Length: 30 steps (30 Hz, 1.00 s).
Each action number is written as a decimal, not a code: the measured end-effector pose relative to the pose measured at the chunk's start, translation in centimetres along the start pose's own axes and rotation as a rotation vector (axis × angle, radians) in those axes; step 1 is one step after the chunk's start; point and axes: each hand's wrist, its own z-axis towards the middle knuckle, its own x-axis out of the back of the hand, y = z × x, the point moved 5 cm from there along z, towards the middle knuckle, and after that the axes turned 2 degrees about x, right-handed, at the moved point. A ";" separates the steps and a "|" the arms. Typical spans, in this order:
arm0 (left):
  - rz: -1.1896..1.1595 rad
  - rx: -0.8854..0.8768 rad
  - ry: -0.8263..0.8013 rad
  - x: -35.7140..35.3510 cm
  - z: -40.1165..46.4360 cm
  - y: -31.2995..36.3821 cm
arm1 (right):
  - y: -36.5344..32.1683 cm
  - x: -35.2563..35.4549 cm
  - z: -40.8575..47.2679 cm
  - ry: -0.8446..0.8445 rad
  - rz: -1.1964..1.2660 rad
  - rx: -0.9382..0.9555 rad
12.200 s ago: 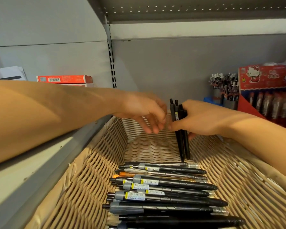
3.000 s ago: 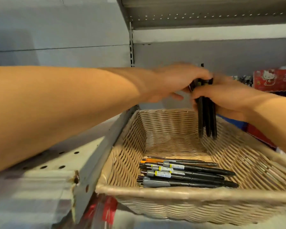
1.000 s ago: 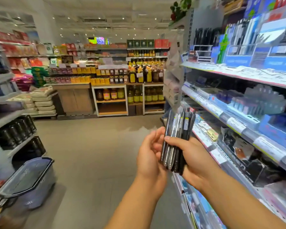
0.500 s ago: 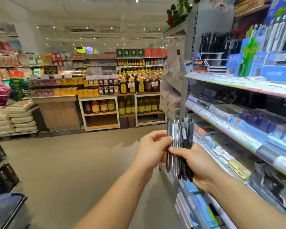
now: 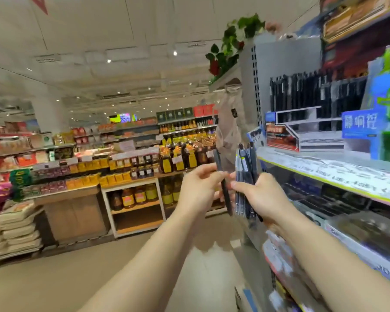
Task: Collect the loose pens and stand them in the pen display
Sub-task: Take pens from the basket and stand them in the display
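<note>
Pinching one dark pen (image 5: 223, 188), the left hand (image 5: 198, 188) holds it just beside the bunch of pens (image 5: 245, 176) gripped in the right hand (image 5: 259, 197). Best keep it straight, then slide it gently into the pen display (image 5: 306, 122) on the shelf (image 5: 324, 167).

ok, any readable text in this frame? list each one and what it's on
"静响控": roughly, white characters on the blue card on the pen shelf; blurred, so uncertain.
Red-and-black display box: print too blurred to read.
Shelf-edge price strip: blurred.
Labels on the pens in the right hand: unreadable.
Far aisle signs and bottle labels: too small.
</note>
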 end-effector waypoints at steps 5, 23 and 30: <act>-0.034 -0.140 -0.119 -4.2 9.2 1.7 | -1.3 3.7 6.8 0.161 0.110 0.038; -0.259 -0.652 -0.346 -16.7 31.0 7.0 | -5.9 12.4 18.1 0.599 -0.297 0.090; -0.081 -0.922 -0.335 -17.4 32.1 8.0 | -4.9 13.9 19.6 0.545 -0.182 0.015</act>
